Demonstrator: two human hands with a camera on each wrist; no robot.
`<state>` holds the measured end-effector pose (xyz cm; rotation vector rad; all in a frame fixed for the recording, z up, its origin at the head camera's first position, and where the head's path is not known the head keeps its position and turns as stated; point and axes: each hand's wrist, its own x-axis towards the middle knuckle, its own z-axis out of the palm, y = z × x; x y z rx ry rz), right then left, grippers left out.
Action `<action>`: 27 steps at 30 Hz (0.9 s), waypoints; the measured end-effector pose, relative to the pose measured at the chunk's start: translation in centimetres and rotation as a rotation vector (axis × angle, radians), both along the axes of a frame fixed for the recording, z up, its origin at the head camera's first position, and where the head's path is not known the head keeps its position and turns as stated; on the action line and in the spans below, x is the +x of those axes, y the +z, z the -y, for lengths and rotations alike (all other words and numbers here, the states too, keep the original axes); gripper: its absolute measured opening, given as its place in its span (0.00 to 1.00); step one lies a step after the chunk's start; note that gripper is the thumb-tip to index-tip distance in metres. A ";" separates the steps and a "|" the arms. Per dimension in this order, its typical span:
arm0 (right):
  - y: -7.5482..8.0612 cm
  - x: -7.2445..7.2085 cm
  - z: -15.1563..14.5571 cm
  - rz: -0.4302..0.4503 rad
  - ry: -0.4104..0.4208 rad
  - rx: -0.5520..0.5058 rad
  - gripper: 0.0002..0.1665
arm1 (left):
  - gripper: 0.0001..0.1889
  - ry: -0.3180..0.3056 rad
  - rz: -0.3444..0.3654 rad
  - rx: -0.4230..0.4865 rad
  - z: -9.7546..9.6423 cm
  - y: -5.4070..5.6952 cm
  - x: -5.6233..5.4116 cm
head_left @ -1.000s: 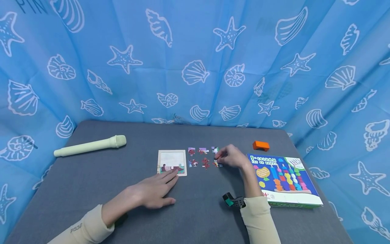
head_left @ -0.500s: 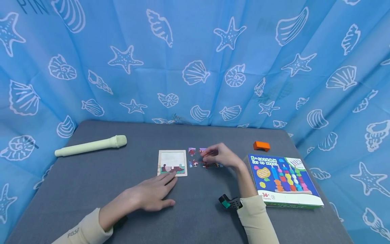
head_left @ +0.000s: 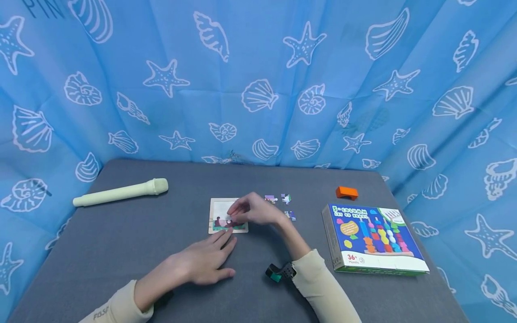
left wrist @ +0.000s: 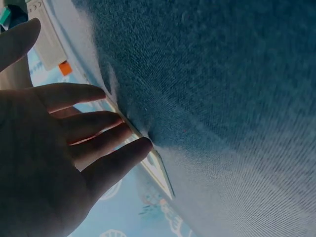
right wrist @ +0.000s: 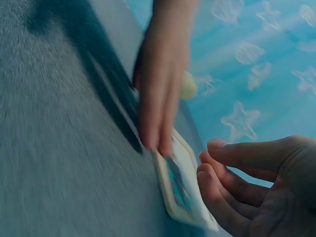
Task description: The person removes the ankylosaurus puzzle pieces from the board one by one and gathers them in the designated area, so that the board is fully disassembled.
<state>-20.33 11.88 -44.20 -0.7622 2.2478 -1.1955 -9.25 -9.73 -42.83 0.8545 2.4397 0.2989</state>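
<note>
My left hand (head_left: 206, 259) lies with fingers straight, fingertips against the near edge of a square wooden puzzle tray (head_left: 211, 217). Reddish-brown and green pieces fill the tray's near strip; the rest of it is pale. Over the tray my right hand (head_left: 256, 209) pinches with thumb and fingers on a puzzle piece that is almost wholly hidden by the fingertips. In the right wrist view the thumb and fingers (right wrist: 212, 165) come together beside the tray. Right of the hand lie loose puzzle pieces (head_left: 286, 198); others may be hidden under the hand and wrist.
A pale green microphone (head_left: 121, 193) lies at the left on the grey table (head_left: 181, 179). At the right are a bead-set box (head_left: 375, 237) and an orange arch block (head_left: 346, 193). A blue shell-print curtain (head_left: 258, 67) hangs behind.
My right hand has moved left from the loose pieces, past the middle of their rows, to above the tray. My left hand has stayed at the tray's near edge.
</note>
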 end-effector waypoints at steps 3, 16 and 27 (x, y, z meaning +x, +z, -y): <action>-0.4 -0.3 1.8 0.003 0.037 0.016 0.12 | 0.44 0.004 0.000 -0.005 0.0 -0.1 0.1; -0.4 -0.5 5.3 -0.079 -0.036 0.200 0.03 | 0.44 0.020 0.013 -0.025 0.1 -0.3 0.1; -0.4 -0.4 5.1 -0.081 -0.058 0.210 0.04 | 0.45 0.025 0.029 -0.035 0.0 -0.5 0.2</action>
